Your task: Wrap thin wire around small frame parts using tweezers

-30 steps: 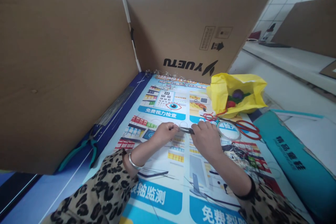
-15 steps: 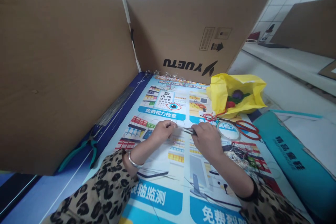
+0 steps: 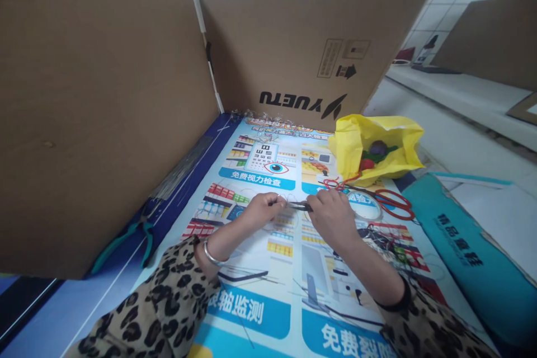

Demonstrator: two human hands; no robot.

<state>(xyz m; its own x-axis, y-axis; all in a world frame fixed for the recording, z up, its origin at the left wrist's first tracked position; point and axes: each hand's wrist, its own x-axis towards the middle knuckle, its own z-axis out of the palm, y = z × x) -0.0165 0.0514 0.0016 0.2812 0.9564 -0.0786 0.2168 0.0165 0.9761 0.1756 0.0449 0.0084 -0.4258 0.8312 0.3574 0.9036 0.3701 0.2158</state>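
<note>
My left hand (image 3: 260, 208) is pinched on a thin wire loop, too fine to make out clearly. My right hand (image 3: 333, 213) is closed round a small dark metal tool (image 3: 298, 205) whose tip points left toward the left fingers. Both hands hover just above a printed blue poster (image 3: 268, 302) that covers the table. Leopard-print sleeves cover both forearms, and a silver bangle (image 3: 208, 253) sits on the left wrist.
Cardboard walls stand at the left (image 3: 96, 106) and the back (image 3: 302, 39). A yellow bag (image 3: 380, 148) with coloured pieces, red scissors (image 3: 392, 203) and a clear tape roll (image 3: 364, 205) lie right of my hands. Teal pliers (image 3: 134, 235) lie at the left, a teal bag (image 3: 474, 246) at the right.
The hands stay nearly in place; the tool tip has drawn back level with the left fingers. The view has tilted slightly downward.
</note>
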